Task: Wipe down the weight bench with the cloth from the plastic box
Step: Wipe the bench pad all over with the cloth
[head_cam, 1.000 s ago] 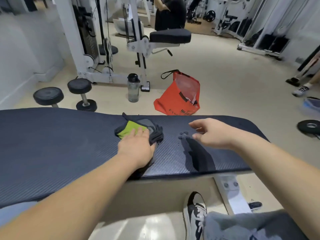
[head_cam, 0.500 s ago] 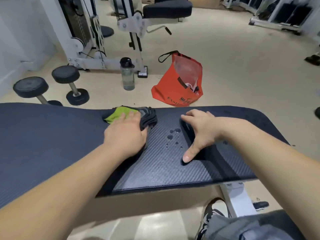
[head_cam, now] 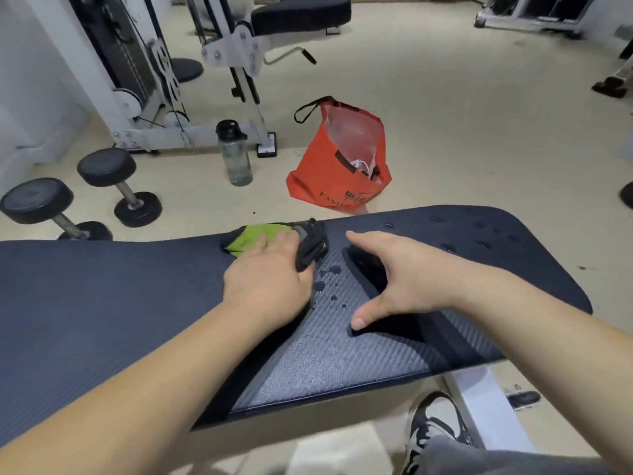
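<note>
I see my left hand [head_cam: 270,286] pressed flat on the cloth [head_cam: 274,240], pinning it at the worktop's [head_cam: 102,303] 12 o'clock edge rather than gripping it. My right hand [head_cam: 400,279] rests at its 3 o'clock, grip spread wide and empty, with water drops [head_cam: 329,282] between them.

The dark ribbed desk [head_cam: 102,303] carries a green-and-black cloth [head_cam: 253,240] near its far edge, scattered water drops [head_cam: 330,281] beside it, and both hands resting on its surface.
</note>
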